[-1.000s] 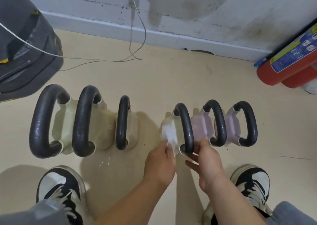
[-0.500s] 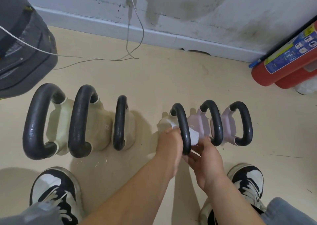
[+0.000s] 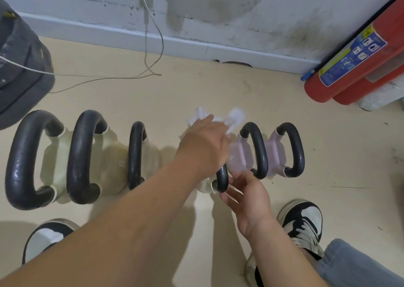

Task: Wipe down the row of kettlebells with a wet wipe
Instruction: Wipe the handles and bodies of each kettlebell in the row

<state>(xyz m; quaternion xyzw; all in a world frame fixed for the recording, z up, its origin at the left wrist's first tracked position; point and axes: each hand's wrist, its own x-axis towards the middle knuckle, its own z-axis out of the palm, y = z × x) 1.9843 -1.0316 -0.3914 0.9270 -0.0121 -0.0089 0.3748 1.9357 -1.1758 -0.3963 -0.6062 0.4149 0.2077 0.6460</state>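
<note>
A row of kettlebells (image 3: 135, 155) stands on the beige floor (image 3: 196, 89). The left hand (image 3: 203, 146) reaches across the fourth, a cream kettlebell (image 3: 222, 180), its fingers clutching a white wet wipe (image 3: 235, 116) at the far end of the black handle. The right hand (image 3: 249, 201), fingers loosely spread and holding nothing, sits just beside the handle's near end.

Mid-row gap: bare floor (image 3: 196, 89) between third kettlebell (image 3: 136, 155) and fourth kettlebell (image 3: 222, 178).
Behind row: open up to the wall (image 3: 240, 6); loose cable (image 3: 131, 76) lies across.
Far corners: fire extinguisher (image 3: 349, 68) right, dark grey object (image 3: 21, 68) left.
</note>
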